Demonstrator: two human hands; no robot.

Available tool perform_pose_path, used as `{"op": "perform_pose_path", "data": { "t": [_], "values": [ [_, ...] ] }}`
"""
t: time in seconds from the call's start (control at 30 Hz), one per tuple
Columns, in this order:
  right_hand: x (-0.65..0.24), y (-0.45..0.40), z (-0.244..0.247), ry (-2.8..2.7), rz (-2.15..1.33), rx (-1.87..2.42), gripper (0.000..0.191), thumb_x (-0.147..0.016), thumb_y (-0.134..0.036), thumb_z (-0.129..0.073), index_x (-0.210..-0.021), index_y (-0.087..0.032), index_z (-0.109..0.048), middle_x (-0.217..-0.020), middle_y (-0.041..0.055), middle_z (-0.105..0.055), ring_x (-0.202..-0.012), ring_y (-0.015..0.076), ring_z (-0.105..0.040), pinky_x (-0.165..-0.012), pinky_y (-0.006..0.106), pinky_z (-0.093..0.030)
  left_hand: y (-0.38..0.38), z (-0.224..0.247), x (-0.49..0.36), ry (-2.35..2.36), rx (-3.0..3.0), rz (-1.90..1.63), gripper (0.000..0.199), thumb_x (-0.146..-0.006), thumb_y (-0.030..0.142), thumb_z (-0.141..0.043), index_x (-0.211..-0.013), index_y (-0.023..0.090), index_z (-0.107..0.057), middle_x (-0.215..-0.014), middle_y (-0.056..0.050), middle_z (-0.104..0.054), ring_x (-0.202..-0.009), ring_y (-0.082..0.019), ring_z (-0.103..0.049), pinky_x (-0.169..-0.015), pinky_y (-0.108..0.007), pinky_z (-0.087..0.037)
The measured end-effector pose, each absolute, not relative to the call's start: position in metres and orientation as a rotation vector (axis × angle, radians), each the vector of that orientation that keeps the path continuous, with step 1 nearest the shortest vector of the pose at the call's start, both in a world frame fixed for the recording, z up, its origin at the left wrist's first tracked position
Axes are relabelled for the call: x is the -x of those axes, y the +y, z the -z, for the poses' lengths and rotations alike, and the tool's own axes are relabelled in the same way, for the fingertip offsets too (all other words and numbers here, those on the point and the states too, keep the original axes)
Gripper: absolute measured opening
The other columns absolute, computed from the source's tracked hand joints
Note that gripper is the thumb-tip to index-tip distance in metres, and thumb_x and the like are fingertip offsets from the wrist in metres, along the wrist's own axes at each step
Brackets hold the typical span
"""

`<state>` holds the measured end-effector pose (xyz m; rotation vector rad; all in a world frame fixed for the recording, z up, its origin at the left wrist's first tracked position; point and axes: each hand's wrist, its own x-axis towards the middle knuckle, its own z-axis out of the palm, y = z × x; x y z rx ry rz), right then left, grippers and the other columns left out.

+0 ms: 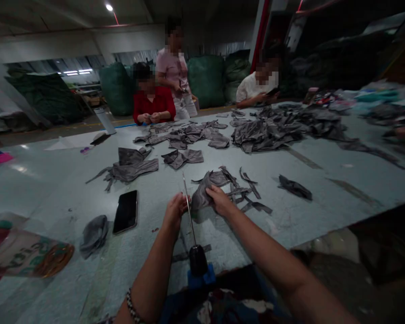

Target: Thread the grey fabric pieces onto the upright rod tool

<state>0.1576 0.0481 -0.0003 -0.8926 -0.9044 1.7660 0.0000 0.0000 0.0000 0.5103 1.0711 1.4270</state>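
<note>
Upright black-handled steel blade (188,211) on a blue block (199,278), with the left hand (172,211) and right hand (219,200) at a crumpled grey fabric scrap (202,193) just beside it.
Left fingers (179,203) are half-curled against the blade; whether they hold the cloth can't be told. Right fingers (212,192) are spread, clamping the scrap down. Flat black smartphone (125,211) lies left of the blade on the pale tabletop (324,198).

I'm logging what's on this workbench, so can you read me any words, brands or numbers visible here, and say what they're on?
Nothing can be read clearly: the green printed lettering on the clear plastic bag at lower left is too blurred to make out, and the dark screen of the black smartphone shows no text.
</note>
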Motion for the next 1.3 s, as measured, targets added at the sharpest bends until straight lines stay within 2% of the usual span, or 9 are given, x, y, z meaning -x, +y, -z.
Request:
{"op": "perform_pose_path", "data": {
  "t": [0.13,0.23,0.47,0.7,0.83,0.97,1.1,1.2,1.3],
  "values": [
    [-0.154,0.040,0.002,-1.026,-1.879,0.858,0.025,-0.058,-0.025,-0.068,-0.080,-0.015,-0.061,-0.070,-0.0014,-0.065,-0.058,0.0098,-0.057,-0.057,0.022,-0.044,-0.001,-0.001,-0.001,1.054,-0.486,-1.367,0.043,-0.061,0.021,-0.070,-0.097,0.016,-0.046,-0.078,-0.006,-0.062,-0.059,-0.013,-0.060,-0.051,-0.022,-0.044],
    [-0.155,0.038,0.003,-0.985,-1.984,0.782,0.023,-0.061,-0.023,-0.067,-0.082,-0.015,-0.061,-0.070,-0.0008,-0.065,-0.058,0.0091,-0.058,-0.058,0.021,-0.044,-0.003,-0.002,-0.007,1.100,-0.496,-1.417,0.052,-0.056,0.014,-0.072,-0.101,0.017,-0.046,-0.081,-0.004,-0.060,-0.061,-0.011,-0.059,-0.053,-0.020,-0.044],
    [-0.159,0.036,0.001,-0.897,-2.140,0.561,0.017,-0.067,-0.020,-0.063,-0.082,-0.015,-0.057,-0.072,-0.0003,-0.064,-0.063,0.0092,-0.060,-0.065,0.022,-0.046,-0.006,-0.005,-0.007,1.206,-0.574,-1.442,0.042,-0.060,0.019,-0.071,-0.097,0.019,-0.053,-0.099,-0.005,-0.055,-0.071,-0.009,-0.057,-0.061,-0.019,-0.045],
    [-0.153,0.034,-0.015,-0.836,-2.172,0.489,0.012,-0.072,-0.020,-0.052,-0.084,-0.016,-0.055,-0.072,0.0004,-0.064,-0.064,0.0114,-0.059,-0.064,0.024,-0.046,-0.009,-0.001,-0.008,0.939,-0.549,-1.296,0.048,-0.060,0.031,-0.071,-0.100,0.017,-0.049,-0.073,-0.001,-0.059,-0.053,-0.009,-0.054,-0.046,-0.018,-0.040],
    [-0.147,0.031,-0.017,-0.935,-2.078,0.628,0.012,-0.072,-0.021,-0.049,-0.082,-0.017,-0.055,-0.070,-0.0013,-0.062,-0.060,0.0106,-0.057,-0.058,0.022,-0.043,-0.014,-0.012,-0.012,0.880,-0.601,-1.231,0.044,-0.061,0.027,-0.070,-0.099,0.015,-0.052,-0.068,-0.001,-0.060,-0.053,-0.011,-0.056,-0.048,-0.019,-0.042],
    [-0.161,0.031,-0.017,-1.447,-1.606,1.046,0.017,-0.074,-0.022,-0.047,-0.086,-0.017,-0.057,-0.077,0.0000,-0.062,-0.064,0.0115,-0.055,-0.059,0.023,-0.042,-0.016,-0.017,-0.011,1.009,-0.563,-1.273,0.061,-0.055,0.017,-0.071,-0.110,0.017,-0.046,-0.062,0.001,-0.061,-0.046,-0.011,-0.055,-0.045,-0.020,-0.043],
    [-0.233,0.048,-0.031,-1.930,-0.685,1.420,0.032,-0.079,-0.025,-0.043,-0.109,-0.018,-0.053,-0.108,0.0057,-0.059,-0.097,0.0169,-0.052,-0.085,0.029,-0.038,-0.016,-0.013,-0.009,1.084,-0.573,-1.333,0.061,-0.054,0.015,-0.070,-0.110,0.019,-0.045,-0.066,0.001,-0.062,-0.046,-0.012,-0.056,-0.044,-0.022,-0.046],
    [-0.315,0.060,-0.035,-1.793,-0.063,1.883,0.035,-0.083,-0.023,-0.037,-0.114,-0.011,-0.051,-0.115,0.0116,-0.054,-0.108,0.0209,-0.045,-0.093,0.032,-0.031,-0.015,-0.009,-0.012,1.090,-0.608,-1.335,0.059,-0.055,0.017,-0.071,-0.108,0.018,-0.046,-0.065,0.000,-0.062,-0.045,-0.012,-0.056,-0.042,-0.022,-0.046],
    [-0.388,0.061,-0.023,-1.617,0.251,2.227,0.041,-0.081,-0.022,-0.041,-0.119,-0.009,-0.047,-0.119,0.0153,-0.051,-0.109,0.0261,-0.044,-0.090,0.036,-0.033,-0.013,-0.007,-0.016,1.089,-0.607,-1.324,0.050,-0.058,0.020,-0.069,-0.105,0.016,-0.050,-0.056,0.002,-0.059,-0.040,-0.011,-0.053,-0.039,-0.020,-0.043]
  ]
}}
